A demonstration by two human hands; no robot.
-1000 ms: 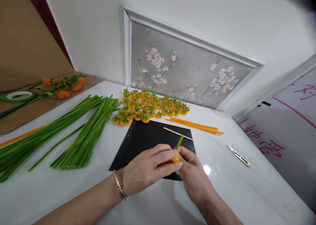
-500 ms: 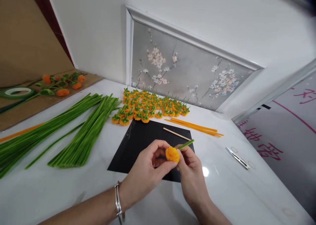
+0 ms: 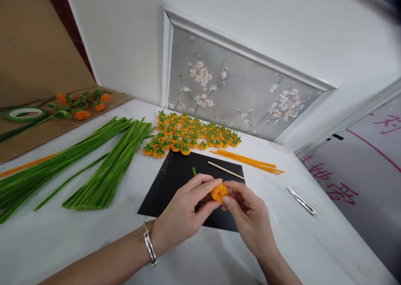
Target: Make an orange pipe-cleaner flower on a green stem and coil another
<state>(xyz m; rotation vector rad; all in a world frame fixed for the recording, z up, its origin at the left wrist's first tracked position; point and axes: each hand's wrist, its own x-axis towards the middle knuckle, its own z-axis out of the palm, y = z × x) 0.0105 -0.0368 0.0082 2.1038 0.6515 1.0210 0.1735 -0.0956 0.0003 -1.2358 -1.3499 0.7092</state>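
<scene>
The left hand point(image 3: 186, 208) and right hand point(image 3: 252, 220) pinch the orange flower point(image 3: 219, 192) between them, the black mat point(image 3: 167, 189) beneath; a light fingertip hold should serve best, since squeezing could flatten it, keeping the green stem point(image 3: 194, 171) beyond the left hand unbent

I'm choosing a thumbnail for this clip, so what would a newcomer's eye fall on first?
Probably the crowd of small orange and green flower heads at the back of the white table, below the framed blossom panel. Next might come the green strips, bundled at the left. In front, a single orange flower head stands out between the fingertips of the left hand and right hand, above the black sheet.
</scene>
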